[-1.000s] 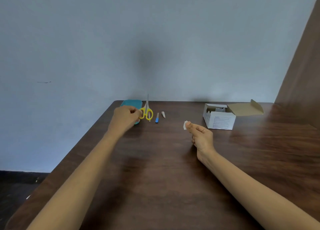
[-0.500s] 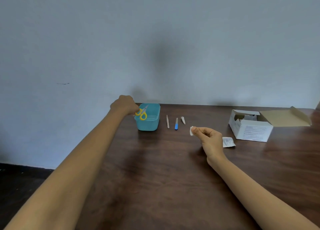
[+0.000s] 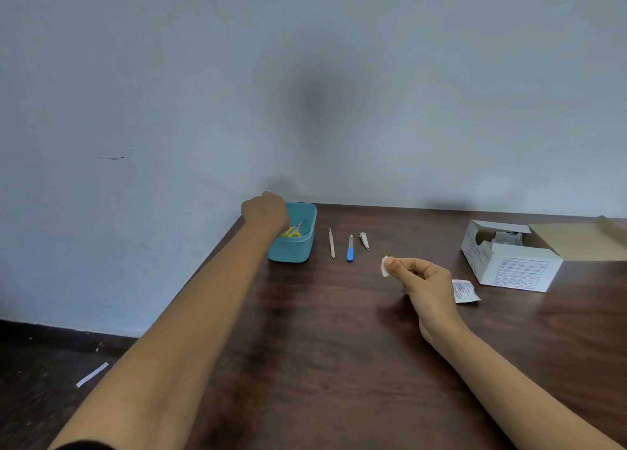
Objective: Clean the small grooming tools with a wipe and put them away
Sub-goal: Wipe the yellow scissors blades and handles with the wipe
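Two grips: what does each hold? asks the first.

The right hand (image 3: pixel 424 280) pinches the folded wipe (image 3: pixel 385 266) between thumb and forefinger, raised just over the table (image 3: pixel 322 347), answers the second. The left hand (image 3: pixel 266 212) is a curled fist down at the teal tub (image 3: pixel 307 242), knuckles up, fingers hidden. Whether it grips the scissors (image 3: pixel 292 231) or has let go, I cannot tell.

And what is new?

Half a second ago the scissors hung above the tub; now their yellow handles lie inside it, just under the fist. I judge the first tool put away.

What remains?

The wooden stick (image 3: pixel 332 243), the blue file (image 3: pixel 350 248) and the clipper (image 3: pixel 364 240) lie in a row right of the tub, apart from one another. The left arm stretches far forward; the right forearm is bent, wrist cocked, the wipe pointing towards that row.
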